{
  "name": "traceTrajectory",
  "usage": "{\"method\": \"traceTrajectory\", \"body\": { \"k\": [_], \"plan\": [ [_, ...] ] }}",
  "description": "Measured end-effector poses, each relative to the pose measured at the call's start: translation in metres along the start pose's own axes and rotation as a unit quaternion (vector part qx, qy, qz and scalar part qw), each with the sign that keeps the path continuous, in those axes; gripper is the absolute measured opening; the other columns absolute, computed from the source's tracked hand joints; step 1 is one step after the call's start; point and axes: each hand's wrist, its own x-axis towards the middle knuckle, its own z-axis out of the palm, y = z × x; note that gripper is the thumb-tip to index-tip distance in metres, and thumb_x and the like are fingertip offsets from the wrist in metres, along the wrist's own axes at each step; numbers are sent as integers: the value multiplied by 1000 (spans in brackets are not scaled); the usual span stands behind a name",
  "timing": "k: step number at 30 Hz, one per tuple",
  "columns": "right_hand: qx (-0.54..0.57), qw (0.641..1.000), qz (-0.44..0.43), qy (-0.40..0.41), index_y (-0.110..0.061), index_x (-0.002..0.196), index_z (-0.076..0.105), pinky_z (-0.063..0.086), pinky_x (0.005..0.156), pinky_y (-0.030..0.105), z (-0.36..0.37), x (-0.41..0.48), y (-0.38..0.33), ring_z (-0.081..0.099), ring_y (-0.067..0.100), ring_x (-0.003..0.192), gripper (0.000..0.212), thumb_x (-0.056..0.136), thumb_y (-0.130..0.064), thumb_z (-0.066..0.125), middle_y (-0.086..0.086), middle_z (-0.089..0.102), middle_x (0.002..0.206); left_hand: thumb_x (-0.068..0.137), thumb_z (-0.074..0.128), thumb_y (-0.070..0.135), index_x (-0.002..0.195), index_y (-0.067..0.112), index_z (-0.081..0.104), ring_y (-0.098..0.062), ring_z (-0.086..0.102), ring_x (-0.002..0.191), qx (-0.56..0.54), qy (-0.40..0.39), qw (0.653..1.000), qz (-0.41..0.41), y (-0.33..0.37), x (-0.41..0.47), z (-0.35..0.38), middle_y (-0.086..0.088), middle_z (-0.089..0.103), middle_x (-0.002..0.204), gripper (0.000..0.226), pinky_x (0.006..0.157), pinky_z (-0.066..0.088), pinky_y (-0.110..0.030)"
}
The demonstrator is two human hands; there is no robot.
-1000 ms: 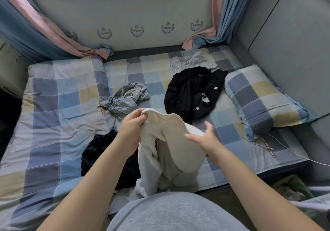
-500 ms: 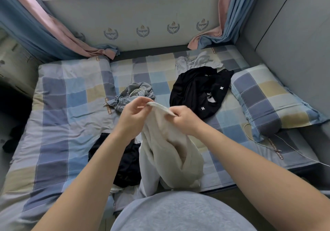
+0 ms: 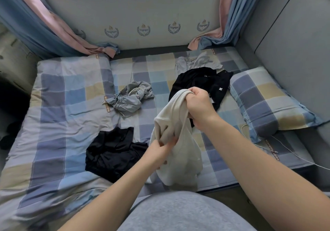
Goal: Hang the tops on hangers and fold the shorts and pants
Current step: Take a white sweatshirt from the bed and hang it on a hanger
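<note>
Cream knit fabric, which I take for a cream top (image 3: 178, 141) by its ribbed edge, hangs bunched in the air over the near side of the bed (image 3: 59, 105). My right hand (image 3: 198, 104) is raised, its fingers (image 3: 200, 93) curled tight round the ribbed edge. My left hand (image 3: 159, 150) sits lower, fingers pinching a fold in the middle of the cloth.

On the checked sheet lie a black garment (image 3: 114, 152) just left of my hands, a crumpled grey garment (image 3: 132, 98) further back, a black piece with white crosses (image 3: 200, 80) behind my right hand, and a pale grey piece (image 3: 196, 62) beyond that. A pillow (image 3: 267, 98) rests at the right.

I judge that I am sorting out which way this top goes, ahead of hanging it. Next I need to find the neck or shoulders and shake it flat; no hanger is in view, so one must be fetched.

Half a second earlier both hands met at the top edge; since then the left has dropped down the cloth and the right has pulled up and away
</note>
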Motion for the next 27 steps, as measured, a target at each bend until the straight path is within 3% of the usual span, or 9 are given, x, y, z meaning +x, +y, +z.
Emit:
{"method": "traceTrajectory", "body": {
  "k": [2, 5, 9, 12, 18, 21, 23, 25, 27],
  "plan": [
    [25, 1000, -1, 15, 3, 95, 61, 39, 67, 38, 0, -5, -2, 46, 23, 77, 22, 96, -2, 39, 11, 52, 84, 77, 47, 68, 107, 17, 64, -28, 75, 86, -41, -99, 978, -177, -2, 7, 9, -5, 75, 99, 61, 77, 59, -44],
    [56, 998, -8, 38, -5, 91, 59, 38, 66, 37, -1, -9, -3, 45, 24, 75, 21, 96, -1, 39, 11, 52, 83, 92, 46, 33, 114, 2, 57, -30, 76, 89, -159, -243, 923, -252, -3, 13, 19, -15, 76, 98, 40, 77, 59, -43],
    [67, 995, -5, 67, -4, 89, 57, 36, 61, 36, -10, -8, 6, 45, 25, 75, 19, 94, 0, 40, 13, 52, 82, 98, 37, 1, 117, -5, 57, -24, 75, 72, -240, -186, 935, -184, 0, 14, 26, -15, 74, 78, 29, 64, 61, -37],
    [64, 994, 0, 88, -5, 86, 56, 35, 61, 36, -20, -5, 16, 43, 25, 74, 18, 93, 0, 40, 12, 50, 81, 99, 35, -3, 120, -5, 49, -28, 69, 75, -312, -74, 934, -160, -2, 17, 21, -21, 66, 92, 25, 62, 60, -40],
    [17, 991, 28, 127, -8, 81, 52, 44, 64, 38, -39, 8, 49, 48, 25, 75, 18, 91, -2, 39, 12, 52, 82, 103, 49, 1, 125, -9, 55, -26, 66, 85, -510, 64, 857, -27, 10, 25, -21, -19, 65, 104, 25, 73, 57, -35],
    [11, 987, 109, 115, -8, 88, 50, 61, 56, 43, -43, 4, 77, 59, 26, 71, 14, 95, -2, 40, 14, 56, 92, 107, 41, 6, 116, 0, 56, -23, 67, 85, -568, 51, 820, 40, 20, 19, -47, -16, 65, 101, 19, 73, 59, -33],
    [-39, 978, 201, 36, -11, 108, 48, 62, 63, 54, -44, -2, 96, 63, 26, 70, 12, 98, -6, 43, 17, 58, 107, 106, 40, 8, 106, 6, 59, -20, 68, 79, -565, 22, 822, 68, 24, 11, -59, -11, 67, 92, 19, 73, 59, -31],
    [-153, 943, 282, -91, -18, 140, 35, 60, 74, 53, -47, -8, 108, 64, 26, 90, 48, 96, -12, 54, 12, 53, 126, 103, 42, 8, 105, 7, 62, -21, 66, 76, -523, 1, 847, 94, 30, 1, -66, -10, 66, 89, 20, 77, 54, -34],
    [-232, 922, 262, -166, -28, 156, 15, 53, 85, 48, -44, -11, 111, 52, 28, 122, 84, 91, -26, 69, 7, 39, 147, 95, 47, 10, 107, 5, 65, -28, 63, 83, -432, 2, 894, 119, 38, -8, -67, -14, 65, 92, 22, 78, 51, -40]
  ]
}}
